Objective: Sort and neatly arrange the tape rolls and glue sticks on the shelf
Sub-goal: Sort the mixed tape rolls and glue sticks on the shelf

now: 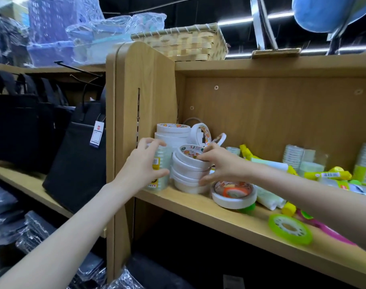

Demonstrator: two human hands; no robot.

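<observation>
My left hand (145, 163) grips the clear tape stack (160, 170) at the left end of the shelf (198, 207), fingers curled over its top and thumb on its side, hard against the side panel (144, 97). My right hand (216, 163) holds the white stack (190, 174) just beside it — fingertips on the rim of the top roll, thumb low on the side; the rolls sit a bit askew. Behind them stands a second white stack (172, 132), with two rolls on edge (201, 134) leaning next to it. At my right wrist a wide white roll (234, 195) lies flat with an orange roll (236, 191) nested in its core. Further right the glue sticks (328, 175) lie jumbled, yellow-capped, among clear tape packs (293, 155) at the back. A green roll (289, 228) lies flat near the front edge, touching a pink tool (323, 227) I cannot identify. On top of the unit sits a woven basket (184, 43); what is in it is hidden. Left of the panel, black bags (73, 153) hang.
</observation>
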